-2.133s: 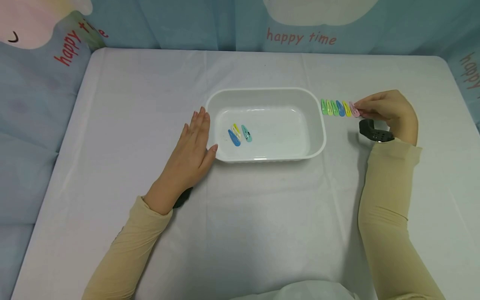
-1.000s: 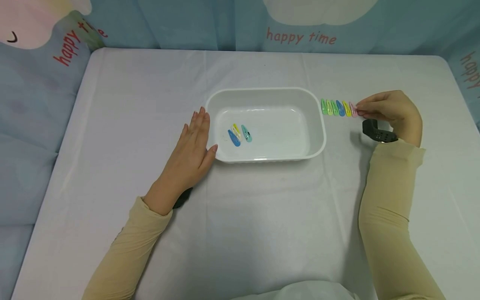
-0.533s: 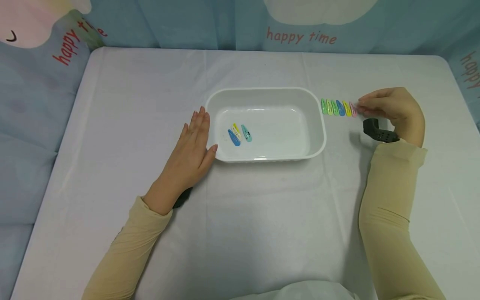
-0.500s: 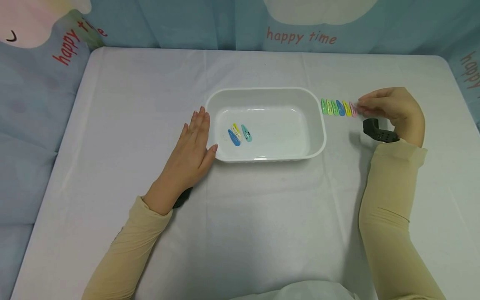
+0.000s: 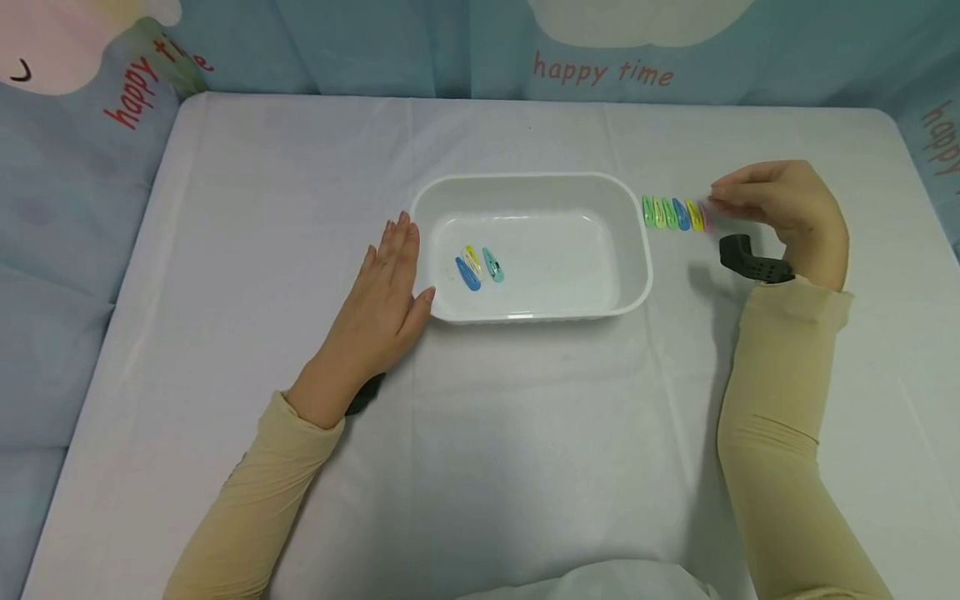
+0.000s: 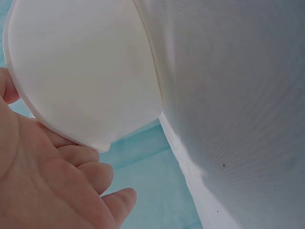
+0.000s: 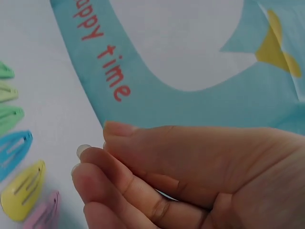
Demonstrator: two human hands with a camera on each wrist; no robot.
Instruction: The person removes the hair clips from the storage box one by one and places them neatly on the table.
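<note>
My left hand (image 5: 371, 312) lies with straight fingers along the left end of a white plastic tray (image 5: 540, 317); in the left wrist view its fingers touch the tray's rim (image 6: 62, 134). Inside the tray are a blue snap hair clip (image 5: 468, 274), a yellow one (image 5: 472, 258) and a teal one (image 5: 492, 265). Right of the tray, green, blue (image 5: 681, 214), yellow (image 5: 695, 216) and pink clips stand side by side in a row. My right hand (image 5: 787, 204) hovers just beside the pink clip (image 7: 45, 214), fingers loosely bent, with nothing visible between thumb and fingers.
A white cloth covers the table (image 5: 525, 433). Behind it hangs a blue curtain (image 5: 360, 50) printed with "happy time". A dark wrist device (image 5: 753, 262) sits at my right wrist, casting a shadow on the cloth.
The right hand's fingertips have come off the pink clip, which stays at the row's right end. That hand has risen and shifted slightly toward the far edge. Left hand and tray stay put.
</note>
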